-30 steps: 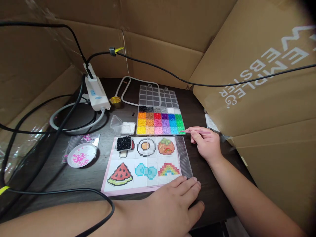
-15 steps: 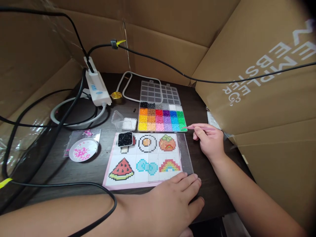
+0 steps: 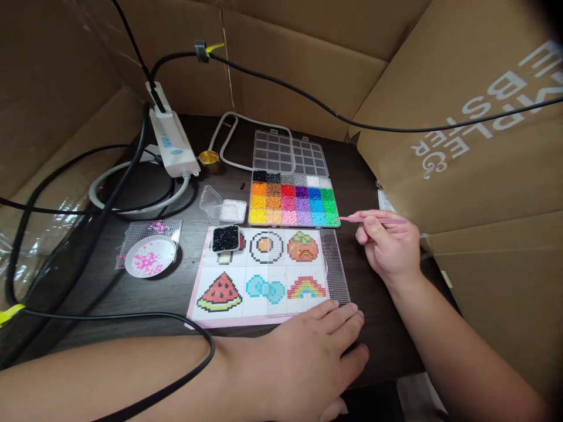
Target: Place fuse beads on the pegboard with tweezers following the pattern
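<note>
My right hand [image 3: 389,243] pinches pink tweezers [image 3: 382,220], whose tip is at the green beads in the near right corner of the bead box [image 3: 294,202]. My left hand [image 3: 319,351] lies flat, fingers stretched out, over the near edge of a clear pegboard [image 3: 338,264]. Under the pegboard is a pattern sheet [image 3: 220,321] with pixel pictures, among them a watermelon slice, a fried egg and a rainbow. A small tray of black beads [image 3: 226,238] stands on the sheet's far left corner. Any bead at the tweezer tip is too small to make out.
A clear box with white beads [image 3: 233,211] and a gold cup [image 3: 209,161] stand behind the sheet. To the left, a white dish [image 3: 152,257] of pink and white beads overlaps another pegboard [image 3: 132,233]. Cables and a power strip [image 3: 176,146] lie beyond; cardboard walls [image 3: 303,70] enclose the table.
The camera view has shifted slightly, so the table things appear higher and a little to the right. The tweezer tip has moved slightly right within the green compartment. My left hand stays on the pegboard.
</note>
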Tool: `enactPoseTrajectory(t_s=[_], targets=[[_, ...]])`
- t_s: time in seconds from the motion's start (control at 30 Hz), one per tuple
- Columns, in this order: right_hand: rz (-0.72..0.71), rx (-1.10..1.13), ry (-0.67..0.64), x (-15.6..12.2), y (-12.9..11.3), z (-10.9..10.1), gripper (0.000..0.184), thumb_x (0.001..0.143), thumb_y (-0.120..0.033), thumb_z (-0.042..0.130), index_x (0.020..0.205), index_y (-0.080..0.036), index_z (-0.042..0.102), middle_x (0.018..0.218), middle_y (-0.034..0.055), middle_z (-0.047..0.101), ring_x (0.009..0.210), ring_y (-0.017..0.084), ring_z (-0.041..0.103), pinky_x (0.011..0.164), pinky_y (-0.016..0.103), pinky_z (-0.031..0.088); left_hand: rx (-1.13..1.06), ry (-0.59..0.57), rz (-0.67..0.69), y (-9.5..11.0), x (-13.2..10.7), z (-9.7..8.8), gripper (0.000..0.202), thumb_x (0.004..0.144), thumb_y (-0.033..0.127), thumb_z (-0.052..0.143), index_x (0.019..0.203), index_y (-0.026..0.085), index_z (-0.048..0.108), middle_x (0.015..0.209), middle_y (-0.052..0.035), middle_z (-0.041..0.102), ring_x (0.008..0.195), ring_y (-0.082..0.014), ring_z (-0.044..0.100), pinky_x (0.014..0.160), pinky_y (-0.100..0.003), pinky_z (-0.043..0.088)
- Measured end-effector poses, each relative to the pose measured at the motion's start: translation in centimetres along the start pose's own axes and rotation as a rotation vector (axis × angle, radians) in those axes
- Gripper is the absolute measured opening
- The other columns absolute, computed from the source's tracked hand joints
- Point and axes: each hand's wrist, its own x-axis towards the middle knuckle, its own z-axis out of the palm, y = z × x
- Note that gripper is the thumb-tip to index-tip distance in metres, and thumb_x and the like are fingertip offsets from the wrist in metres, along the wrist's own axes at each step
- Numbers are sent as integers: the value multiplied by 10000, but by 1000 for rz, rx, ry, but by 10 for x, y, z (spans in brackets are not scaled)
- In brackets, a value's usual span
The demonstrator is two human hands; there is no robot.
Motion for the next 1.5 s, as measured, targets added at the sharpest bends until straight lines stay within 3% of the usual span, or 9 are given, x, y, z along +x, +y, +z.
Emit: enactPoseTrajectory(t_s=[0.33,0.53,0.83,1.17,1.5], targets=[[74,35,-233,-14,-2,8,155,844,-339,710,884,-198,762,797,63,751,502,114,547,551,309,508,5,4,1,0,0,2,609,921,519,464,1385,126,490,1515,-197,415,1440,-307,350,1169,-429,273],[122,41,-443,-17,-2,11,126,878,-293,672,885,-214,770,844,57,760,492,97,540,493,267,455,17,-2,4,0,0,1,601,925,533,447,1371,132,492,1503,-191,427,1426,-303,369,1167,-424,271],[121,-33,-459,-17,-4,14,156,863,-311,676,865,-188,772,743,52,738,475,97,543,477,253,457,-5,6,1,1,0,1,594,924,518,462,1371,129,498,1507,-201,419,1425,-309,368,1167,-426,261],[95,-36,-498,-17,-5,13,127,873,-256,669,884,-191,778,838,61,763,479,75,548,479,230,460,-26,-30,-11,1,1,2,595,931,521,450,1379,131,486,1529,-205,392,1429,-312,371,1173,-440,262],[77,-23,-499,-16,-4,13,115,878,-228,665,892,-209,777,775,39,749,479,68,546,484,219,456,-33,-39,-8,0,1,2,596,930,517,443,1383,131,478,1532,-213,380,1434,-320,363,1171,-451,275]])
